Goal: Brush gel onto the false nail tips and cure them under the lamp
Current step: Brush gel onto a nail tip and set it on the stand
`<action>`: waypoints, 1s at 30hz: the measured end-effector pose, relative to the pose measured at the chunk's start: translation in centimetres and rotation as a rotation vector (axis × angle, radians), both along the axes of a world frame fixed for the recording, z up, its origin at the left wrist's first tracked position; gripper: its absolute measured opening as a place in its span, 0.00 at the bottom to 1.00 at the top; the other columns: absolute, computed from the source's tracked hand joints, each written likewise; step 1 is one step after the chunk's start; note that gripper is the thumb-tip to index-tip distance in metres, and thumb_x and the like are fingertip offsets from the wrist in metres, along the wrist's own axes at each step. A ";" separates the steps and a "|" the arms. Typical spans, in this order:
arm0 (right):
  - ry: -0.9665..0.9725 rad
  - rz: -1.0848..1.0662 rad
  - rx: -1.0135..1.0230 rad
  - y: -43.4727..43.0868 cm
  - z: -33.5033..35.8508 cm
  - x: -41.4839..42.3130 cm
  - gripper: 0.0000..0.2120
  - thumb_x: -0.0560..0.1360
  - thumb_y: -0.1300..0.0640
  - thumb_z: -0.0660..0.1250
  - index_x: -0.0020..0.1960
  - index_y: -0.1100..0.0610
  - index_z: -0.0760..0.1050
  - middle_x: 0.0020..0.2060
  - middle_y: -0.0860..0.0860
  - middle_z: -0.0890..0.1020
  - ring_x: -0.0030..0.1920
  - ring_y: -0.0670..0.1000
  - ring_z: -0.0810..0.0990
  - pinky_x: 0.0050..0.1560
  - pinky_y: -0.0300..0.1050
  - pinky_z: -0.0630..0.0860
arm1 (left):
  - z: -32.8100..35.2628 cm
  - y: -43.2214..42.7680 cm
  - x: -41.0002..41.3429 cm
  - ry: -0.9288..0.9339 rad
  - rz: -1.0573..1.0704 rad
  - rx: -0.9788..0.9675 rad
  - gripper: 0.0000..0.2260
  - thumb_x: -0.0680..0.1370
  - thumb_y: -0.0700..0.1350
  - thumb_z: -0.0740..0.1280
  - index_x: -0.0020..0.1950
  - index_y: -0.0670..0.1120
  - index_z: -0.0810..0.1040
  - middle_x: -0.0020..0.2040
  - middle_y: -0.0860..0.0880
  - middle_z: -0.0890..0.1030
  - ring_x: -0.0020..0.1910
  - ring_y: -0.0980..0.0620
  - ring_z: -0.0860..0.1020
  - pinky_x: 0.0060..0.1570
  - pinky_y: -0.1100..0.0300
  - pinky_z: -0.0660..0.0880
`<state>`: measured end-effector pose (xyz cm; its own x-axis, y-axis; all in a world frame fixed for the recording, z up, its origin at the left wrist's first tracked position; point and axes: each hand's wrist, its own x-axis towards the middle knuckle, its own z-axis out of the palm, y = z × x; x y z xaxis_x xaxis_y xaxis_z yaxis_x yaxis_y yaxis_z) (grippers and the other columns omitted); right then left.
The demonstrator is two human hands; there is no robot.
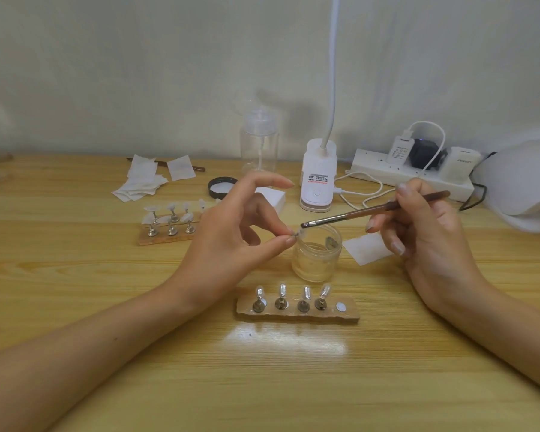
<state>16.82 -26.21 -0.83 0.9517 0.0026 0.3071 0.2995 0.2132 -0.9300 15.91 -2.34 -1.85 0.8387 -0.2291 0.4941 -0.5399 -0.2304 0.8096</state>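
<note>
Two pinch grips: left hand (pixel 231 227) on nail tip (pixel 299 234), right hand (pixel 426 233) on left-pointing brush (pixel 356 212).

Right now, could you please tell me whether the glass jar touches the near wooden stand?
Apart: the head view shows a strip of table between the jar and the stand.

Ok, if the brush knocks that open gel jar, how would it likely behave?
The gel jar looks squat and thick-walled, so it would probably slide rather than tip. It seems heavy for its size, possibly glass. It stands open, so a hard shove might spill gel.
</note>
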 end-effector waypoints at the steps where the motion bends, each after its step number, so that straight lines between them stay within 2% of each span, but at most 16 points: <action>1: 0.001 0.014 -0.013 0.0 0.0 0.0 0.12 0.76 0.46 0.65 0.36 0.49 0.71 0.32 0.55 0.83 0.21 0.46 0.67 0.25 0.37 0.61 | 0.0 0.0 0.0 0.008 -0.006 -0.006 0.23 0.75 0.39 0.75 0.67 0.52 0.73 0.40 0.52 0.83 0.48 0.51 0.84 0.37 0.51 0.79; 7: 0.026 -0.040 0.005 -0.1 -0.1 0.2 0.11 0.76 0.50 0.64 0.35 0.49 0.72 0.30 0.56 0.82 0.20 0.46 0.65 0.24 0.35 0.63 | -0.1 0.0 0.1 0.050 -0.022 -0.036 0.24 0.74 0.38 0.76 0.66 0.52 0.74 0.39 0.50 0.83 0.43 0.54 0.84 0.38 0.61 0.78; 9: 0.002 -0.010 0.002 -0.1 -0.1 0.1 0.12 0.77 0.48 0.64 0.34 0.47 0.73 0.31 0.55 0.83 0.21 0.46 0.66 0.24 0.35 0.63 | -0.1 0.0 0.1 0.064 -0.032 -0.044 0.24 0.74 0.38 0.77 0.66 0.52 0.74 0.39 0.50 0.84 0.44 0.52 0.84 0.38 0.59 0.79; 13: -0.002 0.016 -0.033 0.1 -0.1 0.0 0.11 0.76 0.47 0.65 0.36 0.49 0.72 0.32 0.56 0.83 0.21 0.46 0.66 0.24 0.34 0.63 | 0.0 0.1 0.0 0.097 -0.049 -0.058 0.24 0.73 0.40 0.77 0.66 0.52 0.74 0.39 0.50 0.84 0.47 0.49 0.85 0.42 0.49 0.80; 16: 0.024 -0.043 -0.025 0.0 -0.1 0.1 0.11 0.77 0.51 0.63 0.38 0.53 0.70 0.30 0.56 0.82 0.20 0.46 0.64 0.24 0.34 0.63 | 0.1 0.1 0.0 0.118 -0.054 -0.070 0.25 0.71 0.44 0.77 0.65 0.52 0.74 0.38 0.50 0.84 0.45 0.51 0.85 0.39 0.58 0.79; 18: 0.025 -0.058 -0.010 -0.1 -0.1 0.2 0.11 0.79 0.52 0.62 0.38 0.53 0.70 0.30 0.56 0.82 0.20 0.46 0.64 0.24 0.35 0.63 | 0.1 0.1 0.0 0.131 -0.059 -0.074 0.25 0.71 0.43 0.77 0.65 0.52 0.74 0.38 0.51 0.84 0.43 0.51 0.85 0.38 0.64 0.77; 21: -0.009 -0.009 -0.009 0.0 0.1 0.0 0.11 0.77 0.49 0.63 0.37 0.51 0.71 0.31 0.55 0.83 0.20 0.46 0.65 0.26 0.39 0.61 | 0.1 0.1 0.1 0.145 -0.057 -0.074 0.25 0.71 0.41 0.78 0.65 0.52 0.75 0.38 0.50 0.84 0.44 0.51 0.85 0.41 0.61 0.79; 24: -0.003 -0.002 -0.040 0.2 0.0 -0.1 0.11 0.78 0.49 0.62 0.37 0.51 0.70 0.31 0.55 0.83 0.20 0.46 0.65 0.25 0.37 0.61 | 0.2 0.1 -0.1 0.159 -0.059 -0.082 0.25 0.69 0.45 0.77 0.65 0.51 0.75 0.38 0.49 0.84 0.45 0.50 0.85 0.46 0.55 0.82; 27: 0.026 -0.055 -0.018 -0.1 -0.2 0.1 0.12 0.81 0.55 0.60 0.39 0.53 0.69 0.29 0.55 0.82 0.20 0.46 0.64 0.24 0.34 0.63 | 0.3 0.1 -0.1 0.170 -0.061 -0.084 0.26 0.69 0.45 0.77 0.65 0.51 0.75 0.38 0.50 0.84 0.43 0.51 0.85 0.46 0.59 0.81; 30: 0.002 -0.040 -0.008 -0.2 -0.2 0.2 0.14 0.81 0.53 0.61 0.37 0.50 0.71 0.30 0.55 0.82 0.20 0.46 0.64 0.27 0.38 0.62 | 0.3 0.0 -0.1 0.180 -0.059 -0.081 0.26 0.69 0.44 0.78 0.64 0.51 0.75 0.38 0.50 0.84 0.44 0.52 0.85 0.47 0.59 0.81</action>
